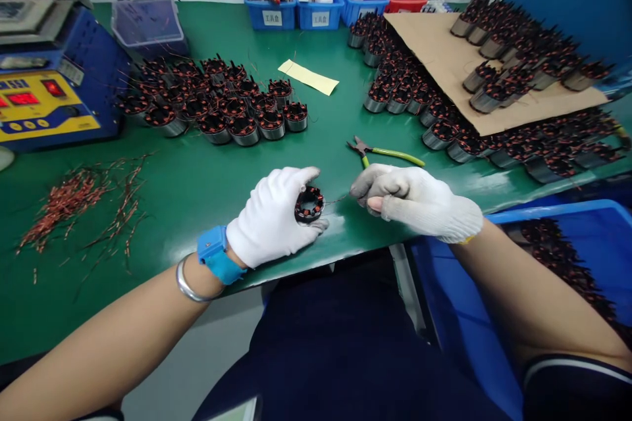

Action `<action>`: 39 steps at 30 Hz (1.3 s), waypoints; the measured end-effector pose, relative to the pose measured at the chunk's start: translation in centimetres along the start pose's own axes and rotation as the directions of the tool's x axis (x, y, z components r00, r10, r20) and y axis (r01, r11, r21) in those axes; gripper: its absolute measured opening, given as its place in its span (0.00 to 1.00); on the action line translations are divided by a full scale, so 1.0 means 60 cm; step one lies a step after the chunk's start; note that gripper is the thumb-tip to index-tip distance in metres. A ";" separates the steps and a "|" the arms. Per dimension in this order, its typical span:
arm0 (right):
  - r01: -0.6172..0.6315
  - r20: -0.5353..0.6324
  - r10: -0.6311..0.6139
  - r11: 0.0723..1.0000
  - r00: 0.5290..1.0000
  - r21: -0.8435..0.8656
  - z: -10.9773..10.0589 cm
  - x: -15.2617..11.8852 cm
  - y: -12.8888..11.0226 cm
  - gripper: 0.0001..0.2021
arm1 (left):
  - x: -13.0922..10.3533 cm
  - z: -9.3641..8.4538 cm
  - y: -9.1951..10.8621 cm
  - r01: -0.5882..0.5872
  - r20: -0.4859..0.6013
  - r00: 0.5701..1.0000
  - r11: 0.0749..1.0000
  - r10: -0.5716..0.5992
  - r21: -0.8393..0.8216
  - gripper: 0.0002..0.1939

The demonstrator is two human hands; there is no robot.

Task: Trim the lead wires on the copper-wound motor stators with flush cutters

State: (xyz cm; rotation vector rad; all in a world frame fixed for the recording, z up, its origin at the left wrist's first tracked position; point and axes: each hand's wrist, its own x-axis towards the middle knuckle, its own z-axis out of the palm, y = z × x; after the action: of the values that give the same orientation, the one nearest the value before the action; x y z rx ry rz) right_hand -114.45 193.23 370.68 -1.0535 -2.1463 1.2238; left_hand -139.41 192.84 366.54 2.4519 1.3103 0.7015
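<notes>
Near the front edge of the green table, my left hand [277, 216], in a white glove, grips a small round motor stator [309, 204] with black and copper-coloured windings around an open centre. A thin wire [336, 200] runs from the stator toward my right hand [395, 194]. That hand, gloved too, has its fingers pinched together at the wire's end; one bare fingertip shows. Cutting pliers [385, 152] with green handles lie just beyond my right hand, their jaws apart.
Stators [241, 128] stand in rows at the back left, and more [439, 135] at the right, some on cardboard [434, 52]. Copper scraps [74, 204] lie left, near a blue-yellow device [54, 92]. A blue crate [587, 223] stands below right. Tool bins [271, 16] line the back.
</notes>
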 end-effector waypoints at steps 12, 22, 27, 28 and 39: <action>-0.002 0.044 0.002 1.000 0.999 0.007 -0.001 0.002 0.003 0.12 | 0.000 0.028 0.016 -0.172 -0.202 0.960 0.977 0.194 0.123 0.03; -0.048 -0.016 0.045 0.933 0.999 -0.356 0.004 0.007 0.025 0.09 | -0.002 0.019 0.008 -0.218 -0.155 0.967 0.971 0.201 -0.102 0.04; -0.057 -0.018 0.054 0.912 0.998 -0.405 0.004 0.009 0.030 0.09 | -0.005 -0.016 0.008 -0.281 0.065 0.951 0.934 0.302 -0.221 0.06; -0.055 -0.010 0.056 0.911 0.998 -0.409 0.004 0.008 0.029 0.09 | -0.005 -0.020 0.012 -0.247 0.055 0.962 0.935 0.268 -0.253 0.07; -0.114 0.040 0.191 0.723 0.981 -0.681 -0.009 0.016 0.015 0.10 | 0.000 0.009 0.020 0.341 0.088 0.940 0.914 -0.329 -0.219 0.34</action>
State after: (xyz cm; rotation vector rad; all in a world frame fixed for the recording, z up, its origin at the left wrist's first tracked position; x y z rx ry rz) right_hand -114.32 194.55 370.19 -1.5034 -2.7244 0.5306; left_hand -138.29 192.18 366.63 1.9821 1.4883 0.6562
